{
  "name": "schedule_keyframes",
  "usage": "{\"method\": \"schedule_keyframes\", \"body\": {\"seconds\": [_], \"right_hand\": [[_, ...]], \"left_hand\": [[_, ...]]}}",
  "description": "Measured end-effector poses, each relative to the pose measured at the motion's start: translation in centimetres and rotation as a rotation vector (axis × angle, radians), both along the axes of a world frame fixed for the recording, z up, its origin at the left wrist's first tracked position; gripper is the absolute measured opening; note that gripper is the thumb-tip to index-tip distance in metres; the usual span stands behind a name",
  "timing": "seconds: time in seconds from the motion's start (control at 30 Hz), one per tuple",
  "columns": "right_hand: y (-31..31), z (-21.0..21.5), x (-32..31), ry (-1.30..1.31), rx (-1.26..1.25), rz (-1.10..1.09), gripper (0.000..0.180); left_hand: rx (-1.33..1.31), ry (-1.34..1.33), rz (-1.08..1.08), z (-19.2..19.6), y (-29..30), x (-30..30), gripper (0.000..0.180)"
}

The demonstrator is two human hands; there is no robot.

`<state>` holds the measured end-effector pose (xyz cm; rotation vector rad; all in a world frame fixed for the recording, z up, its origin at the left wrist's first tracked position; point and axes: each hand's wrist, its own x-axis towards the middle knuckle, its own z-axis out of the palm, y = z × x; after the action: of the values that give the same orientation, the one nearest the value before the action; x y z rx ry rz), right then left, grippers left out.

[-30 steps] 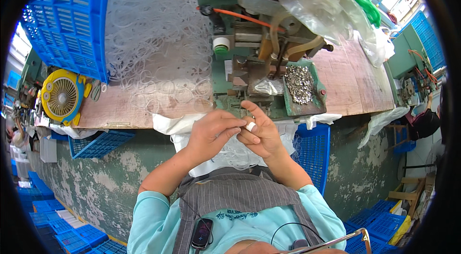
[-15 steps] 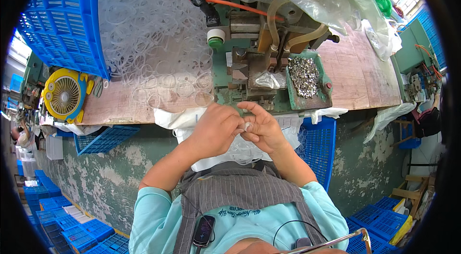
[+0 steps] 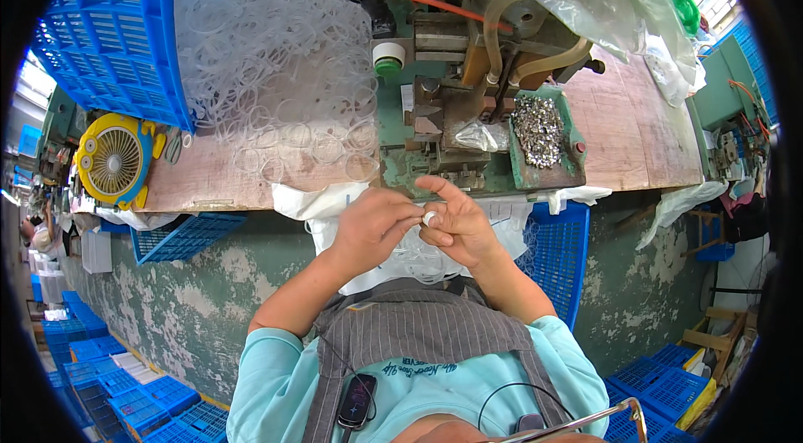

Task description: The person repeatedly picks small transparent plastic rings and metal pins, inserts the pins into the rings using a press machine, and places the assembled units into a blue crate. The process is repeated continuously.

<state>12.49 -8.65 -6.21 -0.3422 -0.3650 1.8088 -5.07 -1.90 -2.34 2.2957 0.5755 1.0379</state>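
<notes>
My two hands meet in front of the bench edge, over my lap. The fingers of my left hand point(image 3: 372, 227) are pinched at the fingertips of my right hand point(image 3: 462, 225). A small white piece point(image 3: 430, 218) shows at my right thumb and fingers; whether it is held or wrapped round a finger I cannot tell. My right index finger sticks out, while the other fingers are curled in. Anything else in the pinch is too small to make out. Below the hands, clear plastic rings point(image 3: 422, 266) lie on white sheeting over my lap.
Many clear rings point(image 3: 268, 33) are heaped on the bench, beside a blue crate point(image 3: 117, 41). A green press machine point(image 3: 456, 108) stands ahead, with a tray of small metal pieces point(image 3: 539, 133) at its right. A yellow fan point(image 3: 113, 160) and scissors point(image 3: 173, 147) are at the left.
My hands stay together at nearly the same place. The left fingers have drawn slightly back from the right, and the white piece shows more. The view has shifted slightly.
</notes>
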Motion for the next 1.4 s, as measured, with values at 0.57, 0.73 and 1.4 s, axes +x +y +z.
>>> {"method": "schedule_keyframes", "body": {"seconds": [0.57, 0.73, 1.4], "right_hand": [[-0.2, -0.1, 0.0, 0.108, -0.033, -0.069, 0.051], [-0.1, 0.0, 0.5, 0.156, -0.007, -0.023, 0.051], [-0.3, -0.8, 0.2, -0.005, -0.063, 0.059, 0.055]], "left_hand": [[0.158, -0.053, 0.03, -0.2, -1.0, 1.3, 0.022], [-0.07, -0.065, 0.137, -0.4, -1.4, 1.3, 0.016], [0.017, -0.012, -0.045, -0.3, -0.4, 0.8, 0.019]]}}
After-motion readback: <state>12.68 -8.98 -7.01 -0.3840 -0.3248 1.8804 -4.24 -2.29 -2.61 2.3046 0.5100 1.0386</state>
